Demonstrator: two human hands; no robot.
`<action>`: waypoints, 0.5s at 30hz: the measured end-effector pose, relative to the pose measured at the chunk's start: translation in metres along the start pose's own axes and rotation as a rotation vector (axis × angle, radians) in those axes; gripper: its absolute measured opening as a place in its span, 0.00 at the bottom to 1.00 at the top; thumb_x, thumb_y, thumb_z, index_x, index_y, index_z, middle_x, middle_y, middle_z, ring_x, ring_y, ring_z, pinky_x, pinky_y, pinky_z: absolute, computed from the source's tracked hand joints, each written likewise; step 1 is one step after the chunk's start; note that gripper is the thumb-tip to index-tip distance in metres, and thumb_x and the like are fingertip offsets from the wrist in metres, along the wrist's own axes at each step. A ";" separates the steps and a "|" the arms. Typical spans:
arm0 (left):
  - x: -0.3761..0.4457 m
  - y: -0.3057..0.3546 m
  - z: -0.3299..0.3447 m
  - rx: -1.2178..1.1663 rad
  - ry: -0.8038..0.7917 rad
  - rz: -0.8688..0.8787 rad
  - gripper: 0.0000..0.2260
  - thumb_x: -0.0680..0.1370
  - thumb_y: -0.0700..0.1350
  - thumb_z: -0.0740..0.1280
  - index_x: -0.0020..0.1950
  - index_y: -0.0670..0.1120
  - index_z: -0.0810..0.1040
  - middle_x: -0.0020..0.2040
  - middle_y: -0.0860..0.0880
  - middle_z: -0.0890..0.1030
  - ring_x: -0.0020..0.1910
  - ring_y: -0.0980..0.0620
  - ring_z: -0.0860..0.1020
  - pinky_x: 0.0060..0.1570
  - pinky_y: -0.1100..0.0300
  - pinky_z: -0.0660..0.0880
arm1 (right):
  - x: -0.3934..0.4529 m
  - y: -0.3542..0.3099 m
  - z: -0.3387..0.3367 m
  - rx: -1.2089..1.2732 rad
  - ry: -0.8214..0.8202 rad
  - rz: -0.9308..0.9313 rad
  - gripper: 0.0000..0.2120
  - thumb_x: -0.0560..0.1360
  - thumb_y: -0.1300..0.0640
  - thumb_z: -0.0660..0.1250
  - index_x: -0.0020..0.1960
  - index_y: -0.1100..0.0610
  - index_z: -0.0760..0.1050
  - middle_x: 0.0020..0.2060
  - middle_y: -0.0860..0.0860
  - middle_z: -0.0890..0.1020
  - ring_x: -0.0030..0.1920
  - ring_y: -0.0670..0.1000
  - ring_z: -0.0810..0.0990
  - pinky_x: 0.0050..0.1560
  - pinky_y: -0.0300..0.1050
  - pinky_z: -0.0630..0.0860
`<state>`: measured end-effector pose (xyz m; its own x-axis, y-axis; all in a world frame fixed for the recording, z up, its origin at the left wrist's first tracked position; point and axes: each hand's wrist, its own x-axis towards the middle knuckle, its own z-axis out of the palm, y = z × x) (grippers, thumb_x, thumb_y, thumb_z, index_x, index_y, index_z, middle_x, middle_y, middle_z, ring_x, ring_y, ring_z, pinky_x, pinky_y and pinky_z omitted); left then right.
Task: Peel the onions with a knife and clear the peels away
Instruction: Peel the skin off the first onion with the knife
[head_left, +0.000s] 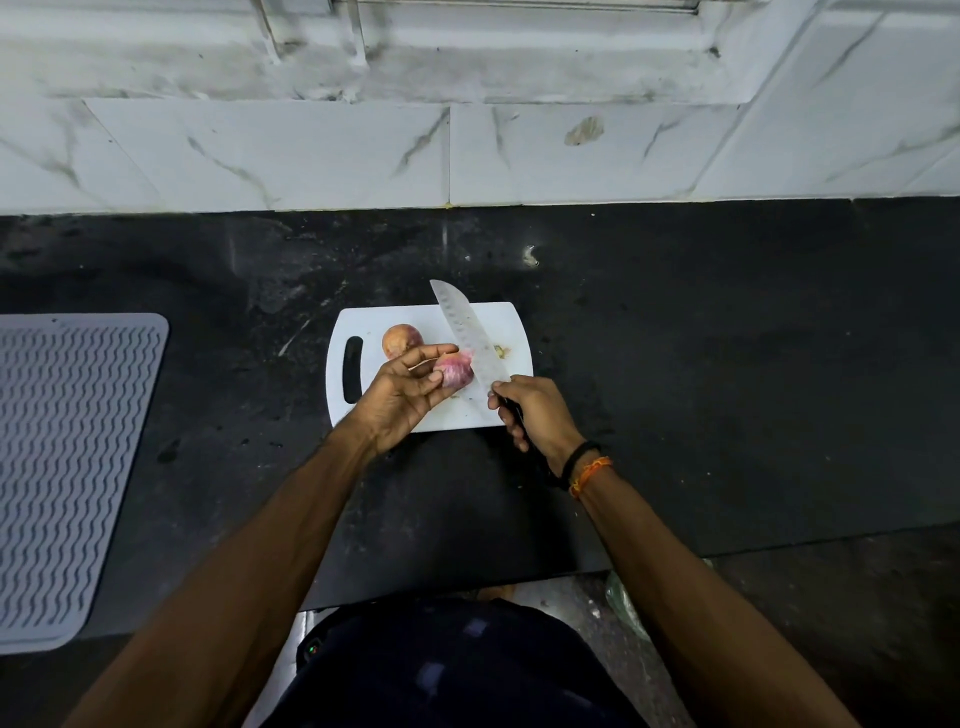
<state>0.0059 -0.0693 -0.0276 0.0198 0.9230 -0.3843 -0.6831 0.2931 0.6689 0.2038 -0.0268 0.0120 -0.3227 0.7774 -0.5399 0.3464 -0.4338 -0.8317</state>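
A small white cutting board (514, 325) lies on the dark counter. My left hand (402, 397) holds a pink, partly peeled onion (457, 370) over the board, thumb and fingertips around it. My right hand (535, 413) grips the black handle of a wide knife (467, 332). Its blade points up and to the left, and its edge lies against the onion's right side. A second onion (401, 339) in brown skin sits on the board behind my left hand. A small scrap of peel (501, 352) lies on the board to the right of the blade.
A grey ribbed mat (67, 457) lies on the counter at the far left. White marble wall tiles (467, 150) rise behind the counter. The counter's front edge (727, 551) runs below my arms, with floor beyond at the lower right.
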 end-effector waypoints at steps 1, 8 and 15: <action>0.000 0.000 0.000 0.007 -0.004 -0.003 0.19 0.76 0.24 0.59 0.61 0.37 0.79 0.63 0.39 0.81 0.64 0.40 0.79 0.67 0.46 0.73 | 0.001 -0.002 0.000 -0.015 0.007 -0.007 0.14 0.79 0.52 0.63 0.38 0.59 0.78 0.26 0.51 0.72 0.23 0.48 0.66 0.22 0.41 0.61; -0.001 -0.001 0.001 0.055 -0.025 -0.018 0.17 0.77 0.24 0.59 0.63 0.35 0.76 0.64 0.35 0.78 0.63 0.33 0.78 0.61 0.42 0.78 | 0.021 -0.003 0.004 -0.499 0.214 -0.159 0.37 0.69 0.21 0.58 0.33 0.56 0.79 0.29 0.47 0.82 0.33 0.48 0.80 0.43 0.49 0.80; 0.002 -0.005 0.007 0.062 0.104 0.003 0.12 0.77 0.26 0.61 0.58 0.34 0.78 0.59 0.35 0.79 0.58 0.33 0.80 0.54 0.44 0.81 | 0.031 -0.002 0.003 -0.654 0.255 -0.256 0.35 0.69 0.23 0.60 0.26 0.55 0.68 0.25 0.51 0.76 0.34 0.54 0.77 0.40 0.52 0.76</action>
<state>0.0148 -0.0667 -0.0272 -0.0602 0.8941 -0.4438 -0.6369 0.3080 0.7068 0.1900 -0.0029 -0.0033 -0.2764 0.9339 -0.2267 0.7668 0.0721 -0.6379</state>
